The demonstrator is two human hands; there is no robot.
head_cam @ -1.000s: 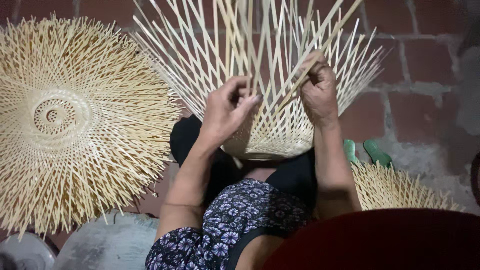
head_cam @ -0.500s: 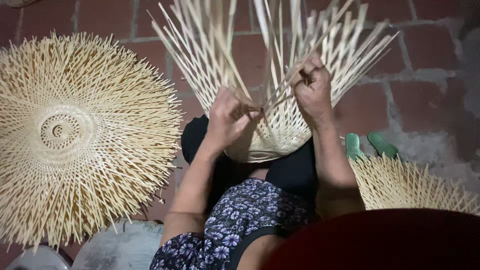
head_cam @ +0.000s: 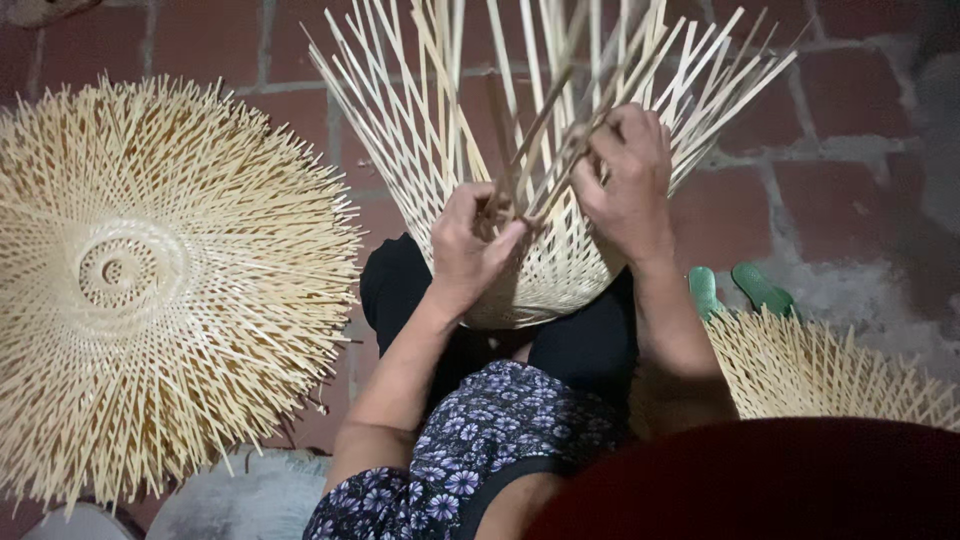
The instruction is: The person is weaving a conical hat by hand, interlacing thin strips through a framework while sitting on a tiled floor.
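Right now the half-woven pale bamboo basket [head_cam: 540, 270] sits in my lap, its base tightly woven, its long splints still fanning loose above. My left hand [head_cam: 468, 245] fingers pinch the splints near the woven edge; my right hand [head_cam: 628, 180] fingers clamp a darker strip. Beside me on the red brick floor [head_cam: 850, 200] lies a round flat woven bamboo disc [head_cam: 150, 290].

Round woven disc [head_cam: 150, 290] is lying flat on red brick floor [head_cam: 850, 190], far left. Second woven piece [head_cam: 810, 375] is showing at lower right, with green sandals [head_cam: 740, 290] sitting just above it. Grey stone [head_cam: 250, 495] is lying beneath disc's lower edge.
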